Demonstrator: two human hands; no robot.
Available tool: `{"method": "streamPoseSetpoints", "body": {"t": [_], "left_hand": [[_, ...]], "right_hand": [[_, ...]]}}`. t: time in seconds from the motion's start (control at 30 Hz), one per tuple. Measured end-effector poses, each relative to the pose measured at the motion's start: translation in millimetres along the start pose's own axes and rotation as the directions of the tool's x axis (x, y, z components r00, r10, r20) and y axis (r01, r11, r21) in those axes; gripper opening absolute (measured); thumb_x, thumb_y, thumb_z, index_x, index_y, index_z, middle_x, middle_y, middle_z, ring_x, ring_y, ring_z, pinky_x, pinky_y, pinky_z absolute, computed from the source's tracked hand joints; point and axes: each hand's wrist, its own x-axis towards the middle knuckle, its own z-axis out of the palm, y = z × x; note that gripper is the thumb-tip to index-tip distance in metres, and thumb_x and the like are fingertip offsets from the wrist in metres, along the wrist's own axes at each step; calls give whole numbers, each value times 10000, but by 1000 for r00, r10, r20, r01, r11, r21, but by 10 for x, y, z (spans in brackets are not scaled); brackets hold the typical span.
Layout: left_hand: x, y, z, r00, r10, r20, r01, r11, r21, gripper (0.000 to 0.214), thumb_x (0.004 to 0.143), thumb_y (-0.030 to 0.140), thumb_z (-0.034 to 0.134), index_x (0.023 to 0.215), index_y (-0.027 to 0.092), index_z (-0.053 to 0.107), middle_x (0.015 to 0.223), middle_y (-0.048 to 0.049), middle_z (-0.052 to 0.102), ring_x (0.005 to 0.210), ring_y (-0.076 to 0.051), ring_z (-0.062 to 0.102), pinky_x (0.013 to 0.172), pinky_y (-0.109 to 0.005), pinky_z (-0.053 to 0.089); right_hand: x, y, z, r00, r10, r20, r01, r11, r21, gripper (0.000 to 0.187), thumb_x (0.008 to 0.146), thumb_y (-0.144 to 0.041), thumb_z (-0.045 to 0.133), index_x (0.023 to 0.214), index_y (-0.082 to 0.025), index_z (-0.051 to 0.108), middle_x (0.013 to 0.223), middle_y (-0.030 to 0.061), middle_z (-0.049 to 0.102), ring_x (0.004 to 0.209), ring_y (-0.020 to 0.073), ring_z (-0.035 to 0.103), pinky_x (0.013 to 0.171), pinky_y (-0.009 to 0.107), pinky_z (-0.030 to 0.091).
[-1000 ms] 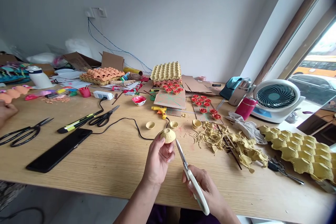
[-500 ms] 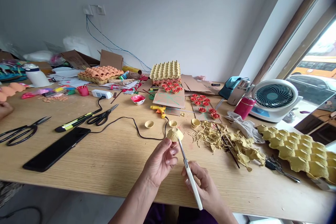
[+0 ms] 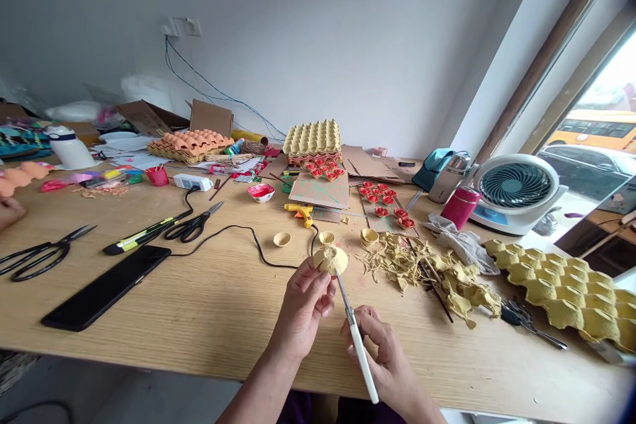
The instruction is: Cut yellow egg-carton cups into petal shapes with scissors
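My left hand [image 3: 305, 305] pinches a yellow egg-carton cup [image 3: 330, 260] by its near edge, its closed base turned up toward me. White-handled scissors [image 3: 362, 358] are gripped in my right hand [image 3: 385, 351], and their blade tip meets the cup's near right side. Whether the blades are apart is too small to tell. Just beyond the held piece stand a small yellow cup [image 3: 326, 238], another cup [image 3: 282, 239] to its left and a nested stack of cups [image 3: 370, 236] to its right. Yellow carton scraps [image 3: 402, 262] lie heaped right of my hands.
A yellow egg tray [image 3: 561, 285] and keys [image 3: 527, 321] lie at right, near a fan [image 3: 517, 185]. Behind are a yellow glue gun [image 3: 301, 212] and red paper flowers [image 3: 382, 193]. Black scissors [image 3: 193, 224] and a phone [image 3: 106, 285] lie left. Another person's hand [image 3: 10, 212] shows at the left edge.
The cup has tilted so its base faces me more, and my left fingers have shifted on its edge. The scissors stay against its near right side.
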Motion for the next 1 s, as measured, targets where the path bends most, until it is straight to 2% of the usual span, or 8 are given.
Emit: {"method": "streamPoseSetpoints", "body": {"t": [0.17, 0.33, 0.53, 0.77, 1.0], "left_hand": [[-23, 23, -47, 993, 49, 108, -55, 997, 56, 211, 776, 334, 780, 883, 187, 673, 734, 9, 562, 605, -60, 478, 436, -122, 346], [-29, 41, -54, 983, 107, 148, -120, 989, 82, 181, 783, 322, 773, 865, 190, 678, 729, 13, 554, 594, -61, 480, 429, -124, 355], [-37, 51, -40, 987, 95, 131, -108, 989, 97, 217, 760, 343, 784, 830, 177, 664, 708, 14, 544, 596, -69, 480, 421, -127, 354], [-48, 35, -13, 996, 67, 65, -75, 989, 130, 279, 743, 389, 787, 844, 164, 657, 720, -5, 569, 597, -79, 490, 420, -136, 355], [-54, 23, -4, 995, 64, 81, -74, 990, 121, 279, 758, 394, 774, 851, 165, 647, 708, 1, 571, 565, -69, 474, 419, -139, 356]], "right_hand": [[-1, 16, -5, 996, -88, 20, 88, 996, -6, 210, 927, -351, 507, 773, -211, 481, 777, 30, 502, 849, 223, 449, 794, 350, 399], [-3, 35, -5, 992, -118, 32, 119, 993, -26, 133, 909, -285, 516, 799, -220, 480, 760, 19, 497, 886, 228, 456, 872, 372, 388], [5, 25, 1, 992, -124, 31, 124, 992, -12, 156, 913, -297, 516, 782, -219, 483, 800, 34, 540, 877, 227, 475, 859, 376, 407], [9, -16, 2, 999, -43, 26, 43, 999, 16, 212, 928, -369, 507, 787, -211, 521, 830, 57, 549, 894, 244, 479, 815, 377, 427], [38, -31, -3, 998, -61, 25, 60, 997, 41, 175, 903, -355, 521, 799, -215, 521, 829, 56, 555, 892, 248, 481, 814, 380, 429]]}}
